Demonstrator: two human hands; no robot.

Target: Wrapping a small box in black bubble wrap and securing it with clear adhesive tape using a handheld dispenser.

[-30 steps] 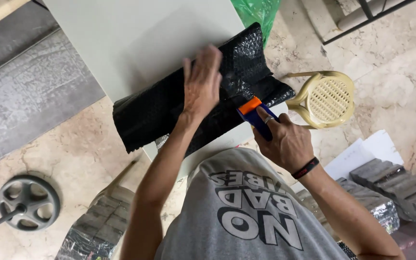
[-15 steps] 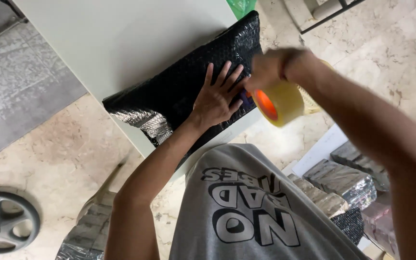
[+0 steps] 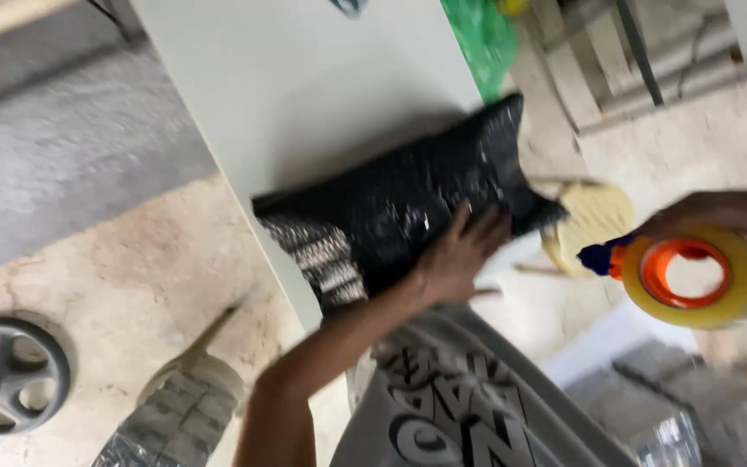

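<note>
Pale stone floor runs under a white counter (image 3: 304,95) whose near corner carries a black bubble-wrap parcel (image 3: 408,207), overhanging the edge. I press my left hand (image 3: 460,251) flat and open on the parcel to pin it down, while my right hand (image 3: 693,220) grips a tape dispenser (image 3: 693,277) off to the right, clear of the parcel.

We see a makeshift packing area: white table (image 3: 304,95), tape dispenser (image 3: 693,277), wrapped parcels (image 3: 175,415) on stone floor (image 3: 105,259).
</note>
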